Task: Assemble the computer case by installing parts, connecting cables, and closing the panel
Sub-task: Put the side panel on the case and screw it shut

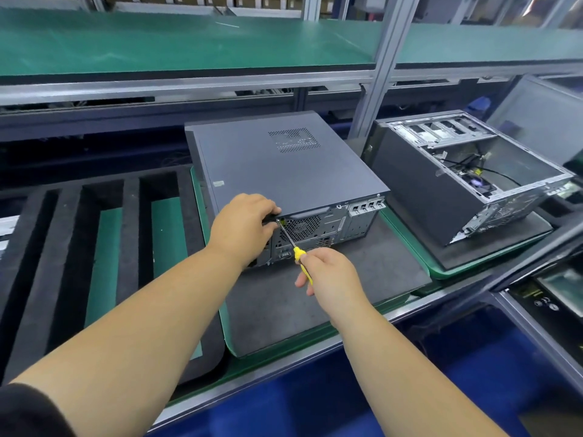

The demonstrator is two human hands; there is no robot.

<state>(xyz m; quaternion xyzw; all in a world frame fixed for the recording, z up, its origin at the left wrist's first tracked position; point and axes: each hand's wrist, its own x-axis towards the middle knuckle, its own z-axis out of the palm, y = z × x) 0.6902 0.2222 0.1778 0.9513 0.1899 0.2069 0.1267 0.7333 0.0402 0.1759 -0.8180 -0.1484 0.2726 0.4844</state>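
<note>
Closed computer case [284, 171] lies centre on dark mat [315, 294]. Left hand [243, 225] grips its near-left corner; right hand [328, 272] grasps yellow screwdriver [299, 257], tip at rear panel. Open case [457, 184] right; foam tray [79, 247] left.

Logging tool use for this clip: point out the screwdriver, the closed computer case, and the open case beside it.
screwdriver [298, 253]: head view, on the yellow handle.
closed computer case [284, 171]: head view, on the flat top panel.
open case [419, 190]: head view, on the dark outer side wall.

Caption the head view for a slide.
Right hand drives a yellow screwdriver into the closed case's rear while left hand steadies it.
</note>
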